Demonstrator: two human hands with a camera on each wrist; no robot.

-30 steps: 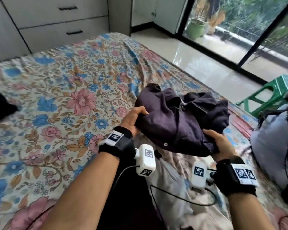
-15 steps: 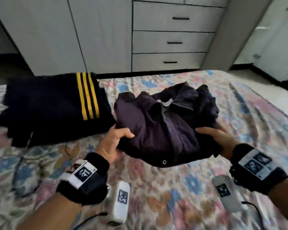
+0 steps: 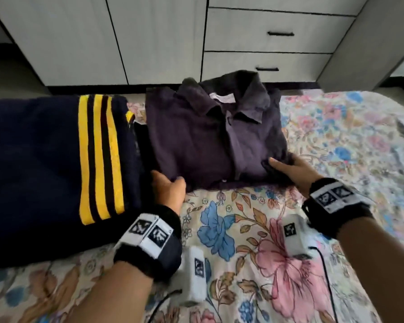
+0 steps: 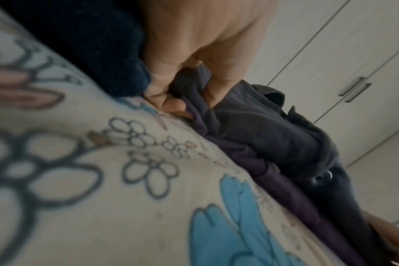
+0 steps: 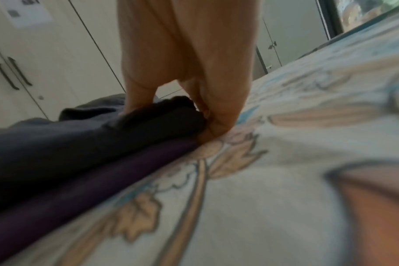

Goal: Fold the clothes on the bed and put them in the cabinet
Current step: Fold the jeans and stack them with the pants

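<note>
A folded dark purple collared shirt (image 3: pixel 210 136) lies on the floral bedsheet (image 3: pixel 243 229), collar toward the cabinet. My left hand (image 3: pixel 168 190) holds its near left corner, thumb on top and fingers tucked beneath, as the left wrist view shows (image 4: pixel 180 93). My right hand (image 3: pixel 289 166) grips the near right corner, thumb on the cloth and fingers under the edge (image 5: pixel 203 115). A folded navy garment with yellow stripes (image 3: pixel 56 164) lies right beside the shirt on the left. The white cabinet (image 3: pixel 149 36) stands behind the bed.
Cabinet drawers with black handles (image 3: pixel 280 33) face the bed's far edge. Floral sheet stretches to the right of the shirt (image 3: pixel 348 141) and in front of it. Dark floor shows at the far left (image 3: pixel 7 66).
Both hands carried the purple shirt leftward across the bed and lowered it beside the navy striped garment. It was lifted before and now rests on the sheet.
</note>
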